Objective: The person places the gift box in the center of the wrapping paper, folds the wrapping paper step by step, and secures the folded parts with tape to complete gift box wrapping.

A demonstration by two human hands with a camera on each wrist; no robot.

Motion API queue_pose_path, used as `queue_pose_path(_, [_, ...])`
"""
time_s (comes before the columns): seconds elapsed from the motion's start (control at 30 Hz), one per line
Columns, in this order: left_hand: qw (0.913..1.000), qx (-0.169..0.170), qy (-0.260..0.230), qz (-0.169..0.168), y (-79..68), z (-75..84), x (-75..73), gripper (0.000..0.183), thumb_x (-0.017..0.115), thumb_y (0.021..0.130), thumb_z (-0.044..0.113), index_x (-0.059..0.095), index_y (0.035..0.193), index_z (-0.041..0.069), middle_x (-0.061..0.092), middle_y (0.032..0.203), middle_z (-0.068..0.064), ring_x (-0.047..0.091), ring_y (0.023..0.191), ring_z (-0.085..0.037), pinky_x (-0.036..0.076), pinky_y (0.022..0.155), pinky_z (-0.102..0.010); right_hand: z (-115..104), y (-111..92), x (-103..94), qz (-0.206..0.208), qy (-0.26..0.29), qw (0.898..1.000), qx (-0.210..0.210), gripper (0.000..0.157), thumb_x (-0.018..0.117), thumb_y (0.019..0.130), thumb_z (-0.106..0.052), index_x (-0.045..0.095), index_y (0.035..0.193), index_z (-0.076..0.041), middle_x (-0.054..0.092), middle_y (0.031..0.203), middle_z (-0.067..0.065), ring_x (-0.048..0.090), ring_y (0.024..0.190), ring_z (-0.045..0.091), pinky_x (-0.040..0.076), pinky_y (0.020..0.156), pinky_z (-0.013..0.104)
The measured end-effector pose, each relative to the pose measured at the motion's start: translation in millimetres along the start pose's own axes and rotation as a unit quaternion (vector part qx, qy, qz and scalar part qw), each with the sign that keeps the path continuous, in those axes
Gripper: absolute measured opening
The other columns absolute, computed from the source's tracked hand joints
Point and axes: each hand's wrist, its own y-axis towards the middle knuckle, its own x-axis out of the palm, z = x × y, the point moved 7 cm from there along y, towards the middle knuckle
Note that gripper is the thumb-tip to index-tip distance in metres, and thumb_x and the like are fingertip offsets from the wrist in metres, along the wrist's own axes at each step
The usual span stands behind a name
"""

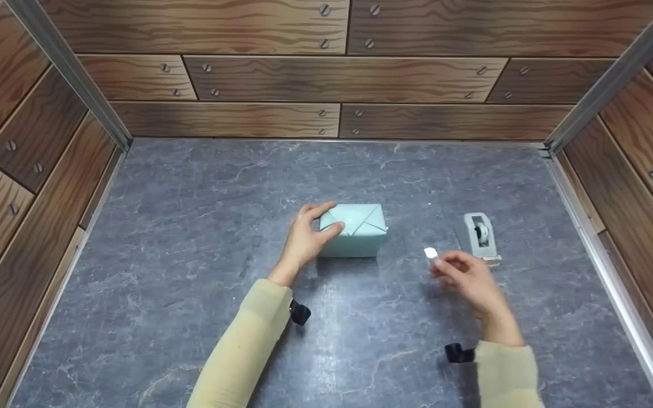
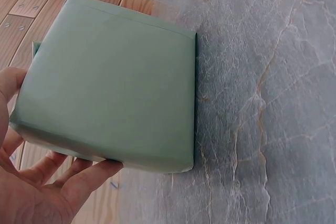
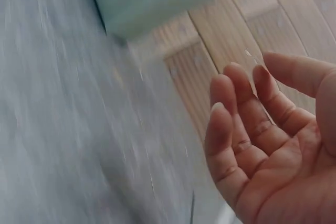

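A box wrapped in mint-green paper (image 1: 352, 245) stands on the grey marbled surface, its folded flaps crossing on top. My left hand (image 1: 306, 235) grips its left end, thumb on the top face; in the left wrist view the fingers (image 2: 86, 179) run along the box's side (image 2: 113, 82). To the right of the box, my right hand (image 1: 468, 280) pinches a short piece of clear tape (image 1: 431, 253) between thumb and index finger. The right wrist view shows the tape edge-on at the fingertips (image 3: 266, 77), the other fingers loosely curled, and a corner of the box (image 3: 157, 3) beyond.
A pale grey tape dispenser (image 1: 480, 238) with a roll in it stands just beyond my right hand. Wood-patterned walls (image 1: 338, 79) enclose the back and both sides of the marbled surface (image 1: 219, 187). A metal rail (image 1: 610, 283) runs along the right edge.
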Motion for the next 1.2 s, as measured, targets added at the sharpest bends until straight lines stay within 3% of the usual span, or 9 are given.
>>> queue_pose_path(0.3, [1.0, 0.005, 0.003, 0.004, 0.7, 0.6, 0.2, 0.049, 0.068, 0.079, 0.04, 0.057, 0.124, 0.024, 0.049, 0.116, -0.001, 0.047, 0.105, -0.017, 0.04, 0.089, -0.045, -31, 6, 84.6, -0.05, 0.074, 0.994, -0.061, 0.018, 0.062, 0.085, -0.005, 0.056, 0.091, 0.011, 0.062, 0.082, 0.02, 0.062, 0.073, 0.027, 0.052, 0.065, 0.042])
queue_pose_path(0.53, [0.9998, 0.007, 0.014, 0.015, 0.8, 1.9, -0.9, 0.05, 0.069, 0.078, 0.038, 0.059, 0.124, 0.02, 0.051, 0.115, -0.001, 0.048, 0.103, -0.018, 0.04, 0.089, -0.042, -45, 14, 124.8, -0.047, 0.106, 0.99, -0.08, 0.026, 0.064, 0.085, -0.01, 0.058, 0.096, 0.012, 0.064, 0.086, 0.021, 0.062, 0.075, 0.032, 0.052, 0.063, 0.044])
queue_pose_path(0.77, [0.9998, 0.001, 0.016, 0.014, 1.6, 1.2, 0.1, 0.049, 0.069, 0.079, 0.039, 0.059, 0.123, 0.021, 0.051, 0.113, 0.0, 0.048, 0.104, -0.018, 0.04, 0.088, -0.041, -45, 22, 142.1, -0.018, 0.113, 0.991, -0.061, 0.032, 0.065, 0.085, -0.015, 0.059, 0.1, 0.012, 0.065, 0.087, 0.021, 0.062, 0.075, 0.036, 0.052, 0.059, 0.039])
queue_pose_path(1.2, [0.9995, 0.002, 0.02, 0.023, 2.4, 1.1, -0.6, 0.05, 0.071, 0.077, 0.037, 0.06, 0.122, 0.018, 0.052, 0.112, -0.002, 0.05, 0.104, -0.024, 0.038, 0.089, -0.037, -35, 27, 144.4, 0.058, 0.116, 0.991, -0.031, 0.028, 0.069, 0.082, -0.02, 0.064, 0.091, 0.006, 0.066, 0.078, 0.017, 0.063, 0.066, 0.027, 0.052, 0.054, 0.035])
